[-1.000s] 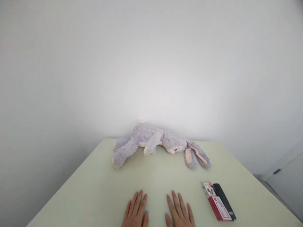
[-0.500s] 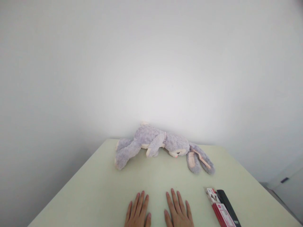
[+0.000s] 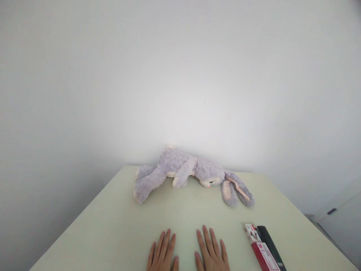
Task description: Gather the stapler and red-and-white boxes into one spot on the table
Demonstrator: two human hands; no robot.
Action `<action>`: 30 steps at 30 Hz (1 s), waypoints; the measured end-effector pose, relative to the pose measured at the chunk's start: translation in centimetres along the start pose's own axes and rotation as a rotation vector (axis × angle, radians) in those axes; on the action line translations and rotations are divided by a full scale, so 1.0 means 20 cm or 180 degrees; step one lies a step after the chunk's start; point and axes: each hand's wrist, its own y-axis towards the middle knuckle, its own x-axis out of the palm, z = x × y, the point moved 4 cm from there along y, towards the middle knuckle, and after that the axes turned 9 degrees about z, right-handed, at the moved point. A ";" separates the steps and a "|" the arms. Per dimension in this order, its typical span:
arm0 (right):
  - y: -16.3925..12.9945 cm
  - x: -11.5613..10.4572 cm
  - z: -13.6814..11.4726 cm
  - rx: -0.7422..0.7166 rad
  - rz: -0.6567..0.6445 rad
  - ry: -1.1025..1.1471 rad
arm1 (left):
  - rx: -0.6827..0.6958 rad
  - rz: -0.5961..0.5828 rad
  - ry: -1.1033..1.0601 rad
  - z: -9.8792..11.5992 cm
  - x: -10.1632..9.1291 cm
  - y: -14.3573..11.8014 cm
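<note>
Red box (image 3: 260, 254), illegible label (image 3: 269, 259), hands (image 3: 161, 256) (image 3: 213, 256) flat

Across the middle of the frame, the plush rabbit (image 3: 173, 160) is covered in short, fuzzy, matt pile, slightly mottled like brushed fleece; the lining of its ears (image 3: 227, 190) looks flatter and smoother. The necklace (image 3: 195, 165) at its neck has a small, beaded texture. The tabletop (image 3: 113, 226) below is smooth with a soft, satin sheen, much like laminate. At lower right, the red-and-white box (image 3: 265, 256) looks like smooth printed card, the packet (image 3: 252, 233) above it seems wrapped in clear plastic film, though too small to be sure, and the long black item (image 3: 271, 246) is smooth and dark. The wall (image 3: 180, 75) behind is matt and even.
</note>
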 end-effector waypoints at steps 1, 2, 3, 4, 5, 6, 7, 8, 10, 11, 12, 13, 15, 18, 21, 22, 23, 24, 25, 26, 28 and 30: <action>0.00 0.00 0.00 -0.0013 0.0007 -0.0010 | 0.0066 -0.0078 -0.0056 -0.01 0.00 0.00; 0.00 0.00 0.00 -0.0025 0.0015 -0.0027 | 0.0124 -0.0150 -0.0095 -0.02 0.01 0.00; 0.00 0.00 0.00 -0.0034 0.0020 -0.0053 | 0.0166 -0.0199 -0.0112 -0.03 0.01 0.00; 0.00 0.00 0.00 -0.0041 0.0022 -0.0086 | 0.0185 -0.0221 -0.0106 -0.04 0.02 0.00; 0.00 0.01 0.00 -0.0048 0.0022 -0.0121 | 0.0169 -0.0206 -0.0074 -0.04 0.02 0.00; 0.00 0.01 0.00 -0.0055 0.0022 -0.0157 | 0.0137 -0.0166 -0.0023 -0.04 0.02 0.00; -0.01 0.02 0.00 -0.0059 0.0024 -0.0189 | 0.0093 -0.0106 0.0036 -0.03 0.02 0.00; -0.01 0.02 0.00 -0.0063 0.0030 -0.0215 | 0.0065 -0.0052 0.0089 -0.02 0.03 0.00; -0.01 0.03 0.00 -0.0065 0.0054 -0.0241 | 0.0029 0.0033 0.0168 0.00 0.03 -0.01; -0.01 0.03 0.00 -0.0060 0.0068 -0.0246 | 0.0015 0.0054 0.0185 0.00 0.02 -0.01; -0.01 0.04 0.00 -0.0052 0.0081 -0.0245 | 0.0027 0.0033 0.0174 0.00 0.02 -0.01; -0.01 0.04 0.00 -0.0045 0.0090 -0.0238 | 0.0043 -0.0011 0.0144 0.00 0.03 0.00; -0.01 0.04 0.00 -0.0033 0.0093 -0.0216 | 0.0093 -0.0126 0.0052 -0.02 0.03 0.00; -0.01 0.04 0.00 -0.0042 0.0079 -0.0181 | 0.0183 -0.0240 -0.0059 -0.04 0.03 0.00; -0.01 0.05 0.01 -0.0061 0.0065 -0.0163 | 0.0166 -0.0188 -0.0030 -0.05 0.03 0.00; -0.01 0.05 0.01 -0.0062 0.0065 -0.0163 | 0.0155 -0.0161 -0.0016 -0.05 0.03 0.00; -0.02 0.05 0.01 -0.0063 0.0067 -0.0168 | 0.0148 -0.0138 -0.0004 -0.05 0.04 0.00; -0.02 0.05 0.01 -0.0064 0.0067 -0.0180 | 0.0154 -0.0128 0.0000 -0.05 0.04 0.00; -0.02 0.05 0.01 -0.0068 0.0065 -0.0196 | 0.0172 -0.0134 0.0000 -0.05 0.04 0.00; -0.02 0.05 0.01 -0.0074 0.0062 -0.0215 | 0.0194 -0.0148 0.0000 -0.05 0.04 0.00; -0.02 0.05 0.01 -0.0093 0.0051 -0.0258 | 0.0232 -0.0172 0.0015 -0.04 0.05 0.00; -0.02 0.05 0.01 -0.0098 0.0047 -0.0295 | 0.0188 -0.0088 0.0085 -0.03 0.06 -0.01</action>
